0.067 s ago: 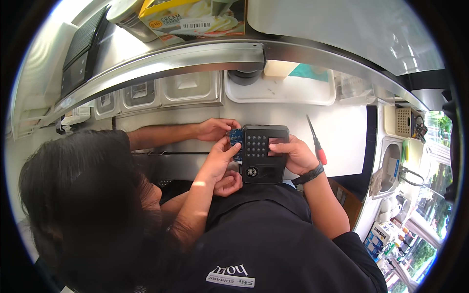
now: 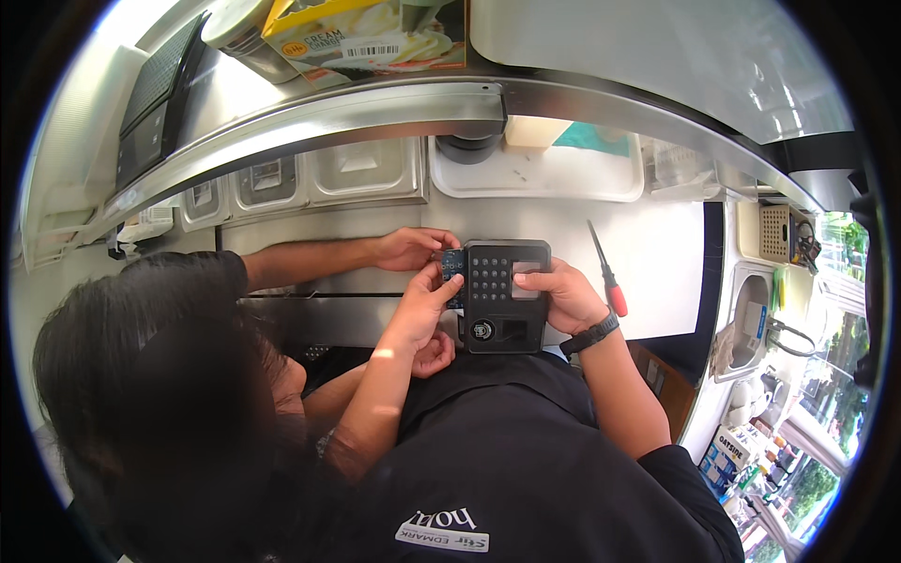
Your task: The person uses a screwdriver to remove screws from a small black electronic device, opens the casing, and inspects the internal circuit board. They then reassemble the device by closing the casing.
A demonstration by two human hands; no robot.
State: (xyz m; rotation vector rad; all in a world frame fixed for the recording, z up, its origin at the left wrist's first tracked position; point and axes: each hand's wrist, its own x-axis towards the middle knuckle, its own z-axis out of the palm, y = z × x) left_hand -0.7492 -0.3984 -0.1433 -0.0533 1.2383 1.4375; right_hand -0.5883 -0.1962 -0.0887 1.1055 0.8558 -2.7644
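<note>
A black keypad terminal [image 2: 483,308] with a small screen stands upright in front of my body, its keys and screen turned sideways. My right hand [image 2: 563,293], wearing a black wristband, grips its right side with the thumb across the screen. At the left side, a blue circuit board [image 2: 452,261] juts out next to the casing. My left hand [image 2: 427,302] is closed on this board, thumb on its face. A co-worker's far hand [image 2: 413,250] reaches to the board's upper edge. The co-worker's other hand [image 2: 435,357] is loosely curled below my left wrist.
A screwdriver [image 2: 610,281] with a red handle lies right of my right hand. Beyond are lidded metal containers [image 2: 364,174] and a white tray [image 2: 535,186], beneath a metal shelf edge [image 2: 375,111]. The co-worker's head [image 2: 169,375] leans in closely at left.
The terminal has shifted very slightly left and its screen looks paler. The co-worker's lower hand has drawn back a little to the left.
</note>
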